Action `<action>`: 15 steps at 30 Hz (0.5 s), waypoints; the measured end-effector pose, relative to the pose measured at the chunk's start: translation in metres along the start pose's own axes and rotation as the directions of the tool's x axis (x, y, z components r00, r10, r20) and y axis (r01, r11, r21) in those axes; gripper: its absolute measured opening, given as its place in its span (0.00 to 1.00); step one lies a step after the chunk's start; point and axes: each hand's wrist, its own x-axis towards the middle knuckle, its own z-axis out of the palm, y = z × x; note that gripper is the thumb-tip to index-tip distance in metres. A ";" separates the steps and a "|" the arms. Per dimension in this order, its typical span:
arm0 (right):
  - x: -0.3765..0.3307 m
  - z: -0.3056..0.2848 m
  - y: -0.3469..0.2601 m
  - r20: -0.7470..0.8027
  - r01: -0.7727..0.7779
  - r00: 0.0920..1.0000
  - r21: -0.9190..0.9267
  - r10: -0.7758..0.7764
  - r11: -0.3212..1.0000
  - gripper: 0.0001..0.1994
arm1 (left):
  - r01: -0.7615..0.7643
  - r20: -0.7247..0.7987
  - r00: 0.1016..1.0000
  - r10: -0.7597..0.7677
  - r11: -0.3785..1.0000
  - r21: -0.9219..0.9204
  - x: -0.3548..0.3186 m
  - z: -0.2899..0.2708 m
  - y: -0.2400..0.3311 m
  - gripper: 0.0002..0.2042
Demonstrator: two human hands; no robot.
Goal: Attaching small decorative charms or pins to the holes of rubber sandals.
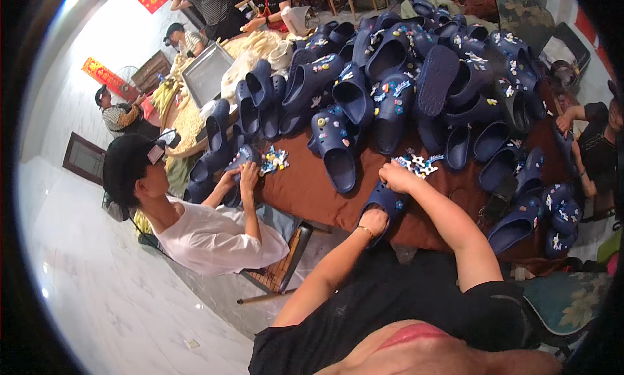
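While the left arm [328, 271] slants up from the lower left, the left hand [373, 221] tips down into the open top of a dark blue shoe [390, 200]. The shoe sits at the near edge of the brown table [302, 196], with its toe pointing away. The left fingers are tucked inside it, so I cannot tell how far they bend. A gold bracelet [365, 231] goes around that wrist.

The right arm [452, 222] is bent at the elbow and reaches in from the right. The right hand [395, 176] is over the toe, knuckles up, with its fingers curled in close. I cannot tell if they pinch anything small.

Just past the right hand, a pile of little charms [421, 167] lies on the cloth. By the near right corner are more blue shoes [560, 209], some with charms on.

At the left edge, a person in a white top [211, 238] has both hands on another shoe [244, 155], near a second charm pile [274, 161].

Farther in, a decorated shoe [333, 141] points its heel this way. Behind it, a big heap of blue shoes [437, 79] fills the far side. Beyond the far left corner is a silver tray [207, 74].
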 end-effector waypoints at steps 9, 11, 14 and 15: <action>-0.007 0.015 0.005 -0.121 -0.010 0.992 0.070 0.019 0.998 0.06 | 0.022 0.036 0.999 -0.021 1.000 -0.017 -0.001 -0.001 0.004 0.09; -0.009 0.017 0.009 -0.137 -0.018 0.990 0.086 0.030 0.996 0.07 | 0.014 0.029 0.999 -0.014 1.000 -0.013 0.003 -0.003 0.006 0.09; -0.012 0.010 0.009 -0.115 0.044 0.993 0.064 -0.036 0.997 0.12 | 0.014 0.017 1.000 -0.013 1.000 -0.004 0.004 -0.005 0.003 0.10; -0.012 0.008 0.010 -0.138 0.101 0.986 0.048 -0.093 0.994 0.14 | 0.003 0.008 1.000 -0.003 1.000 0.004 0.005 -0.005 0.000 0.11</action>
